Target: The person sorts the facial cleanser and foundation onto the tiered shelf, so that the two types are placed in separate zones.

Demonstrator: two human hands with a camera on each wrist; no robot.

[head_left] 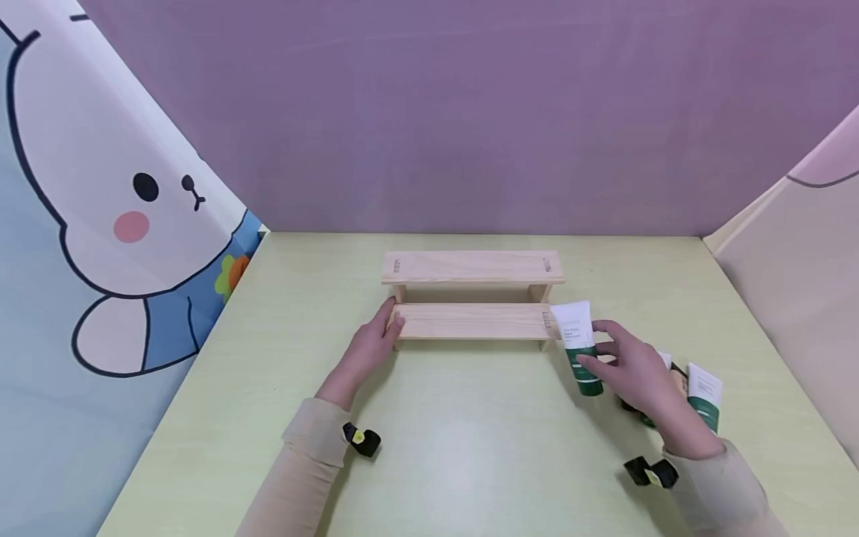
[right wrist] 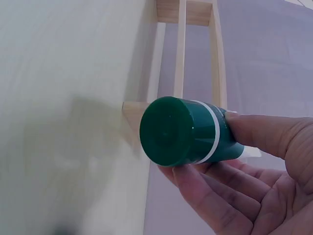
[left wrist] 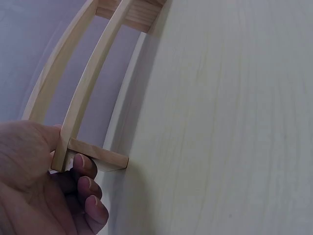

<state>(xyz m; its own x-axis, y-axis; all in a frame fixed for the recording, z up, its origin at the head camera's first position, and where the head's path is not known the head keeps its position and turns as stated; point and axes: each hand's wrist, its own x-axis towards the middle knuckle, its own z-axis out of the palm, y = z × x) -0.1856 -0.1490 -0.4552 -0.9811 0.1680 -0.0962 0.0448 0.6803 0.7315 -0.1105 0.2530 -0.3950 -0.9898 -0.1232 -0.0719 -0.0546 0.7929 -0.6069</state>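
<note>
A small two-tier wooden shelf (head_left: 473, 321) stands on the table, its lower board in front of the raised back one. My left hand (head_left: 370, 341) grips the left end of the lower board, thumb on top; in the left wrist view its fingers (left wrist: 88, 188) curl below the board beside the leg. At the shelf's right end, my right hand (head_left: 634, 369) pinches a white-and-green squeeze tube (head_left: 576, 332) between thumb and fingers. The tube is held above the table with its green cap (right wrist: 166, 132) downward, its white end overlapping the lower board's right end in the head view.
Right of the shelf, partly hidden behind my right hand, lie another white-and-green tube (head_left: 705, 391) and a few other items, one with a tan face (head_left: 679, 379). A purple backdrop (head_left: 470, 119) rises behind the table (head_left: 429, 447); a cartoon-printed cloth (head_left: 101, 246) hangs at left.
</note>
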